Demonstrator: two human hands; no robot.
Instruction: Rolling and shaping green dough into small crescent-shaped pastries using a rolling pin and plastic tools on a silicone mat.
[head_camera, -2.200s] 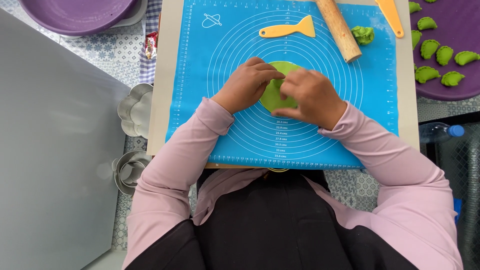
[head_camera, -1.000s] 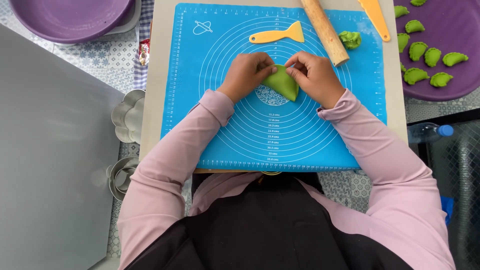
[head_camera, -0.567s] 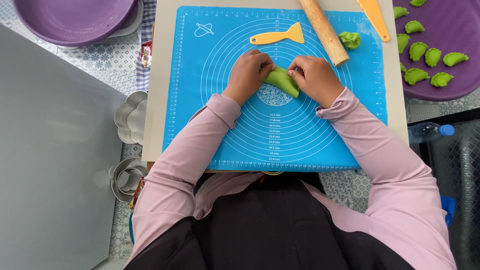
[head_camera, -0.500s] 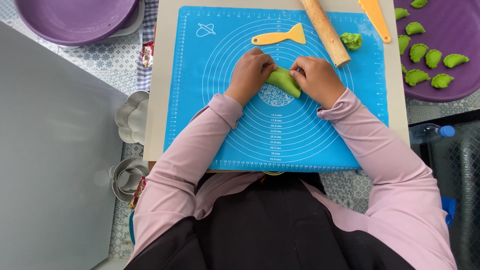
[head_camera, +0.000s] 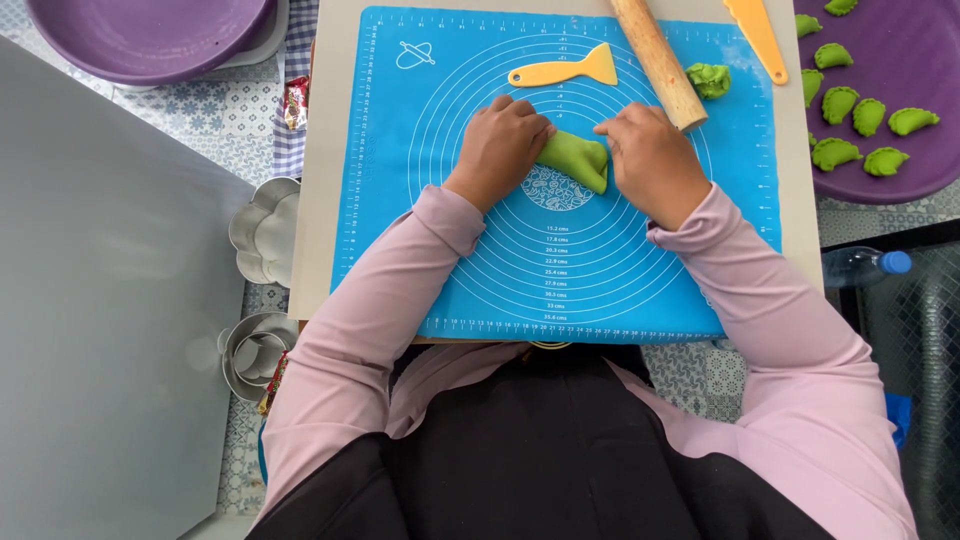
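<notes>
Left hand: the left hand (head_camera: 503, 148) rests on the blue mat, fingers curled and pinching the left end of the folded green dough.
Right hand: the right hand (head_camera: 650, 158) lies opposite, fingers bent, gripping the right end of the same piece.
Folded green dough: the folded green dough (head_camera: 575, 158) sits between the two hands, just above the patterned centre of the mat's printed rings, touching both sets of fingertips.
Blue mat: the blue mat (head_camera: 480, 270) lies flat on a pale board (head_camera: 322, 200), which rests on the surface.
Yellow scraper: the yellow scraper (head_camera: 565, 70) lies on the mat beyond the left hand, apart from it.
Rolling pin: the wooden rolling pin (head_camera: 658, 60) lies diagonally, its near end just beside the right hand.
Dough lump: a small green dough lump (head_camera: 709, 79) sits just right of the rolling pin.
Purple tray: the purple tray (head_camera: 925, 70) at far right carries several finished green dumplings (head_camera: 867, 115).
Purple bowl: a purple bowl (head_camera: 150, 35) stands at upper left, well apart.
Metal cutters: metal cutters (head_camera: 262, 228) lie left of the board.
</notes>
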